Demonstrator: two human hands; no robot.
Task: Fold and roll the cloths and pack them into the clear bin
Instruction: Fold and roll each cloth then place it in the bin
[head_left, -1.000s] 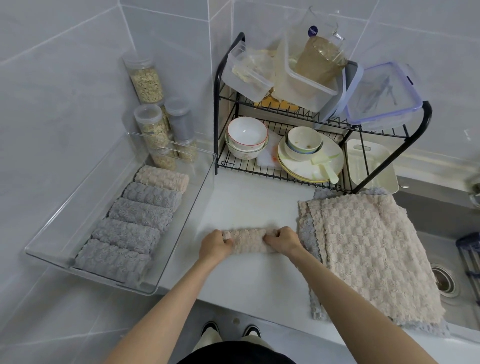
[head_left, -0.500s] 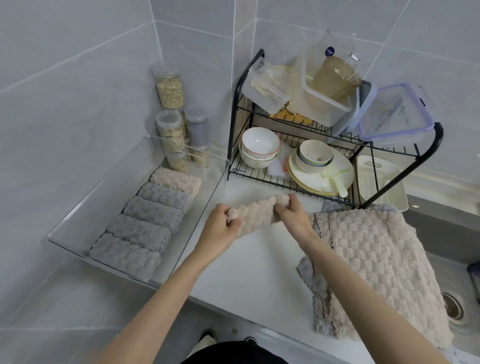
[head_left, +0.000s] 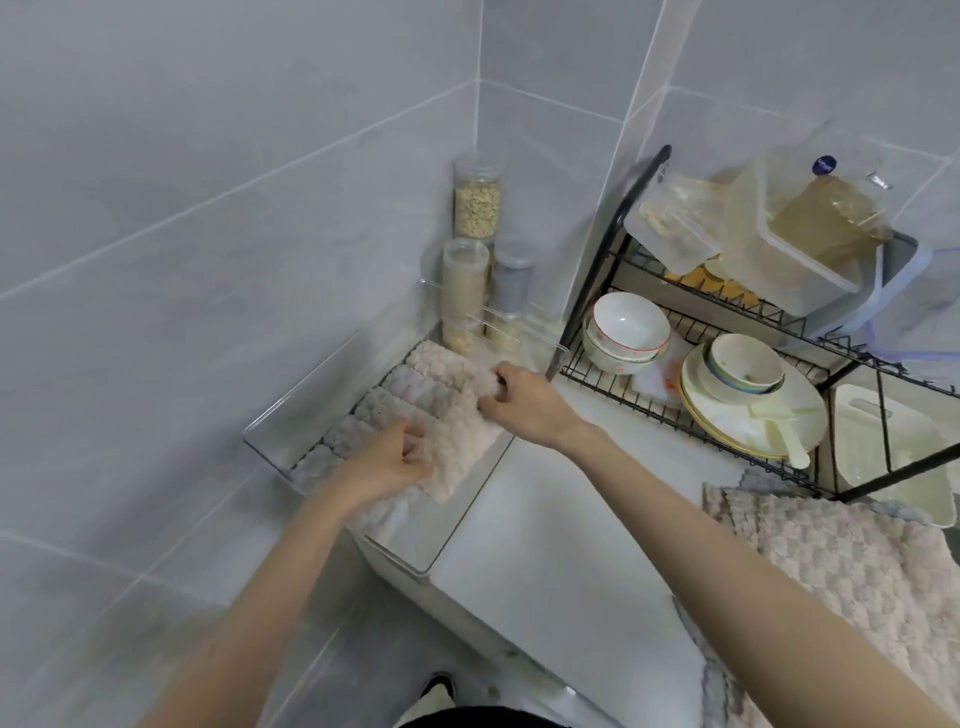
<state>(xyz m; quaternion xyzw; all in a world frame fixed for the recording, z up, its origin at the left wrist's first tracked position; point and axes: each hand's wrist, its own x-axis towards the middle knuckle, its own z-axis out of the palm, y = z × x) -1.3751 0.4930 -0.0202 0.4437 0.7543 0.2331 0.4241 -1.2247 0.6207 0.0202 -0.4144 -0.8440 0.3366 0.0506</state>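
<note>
While the left hand (head_left: 387, 462) curls round its near end and the right hand (head_left: 524, 402) pinches its far end, the beige rolled cloth (head_left: 460, 441) is held over the clear bin (head_left: 457, 519). Beneath both hands, rolled grey cloths (head_left: 384, 395) lie in a row. Storage jars (head_left: 465, 275) stand beyond the right hand. To its right are a dish rack (head_left: 639, 405) and unfolded cloths (head_left: 831, 561).

Both hands hold a beige rolled cloth (head_left: 457, 436) over the clear bin (head_left: 415, 551): left hand (head_left: 387, 462) at its near end, right hand (head_left: 524, 400) at its far end.
</note>
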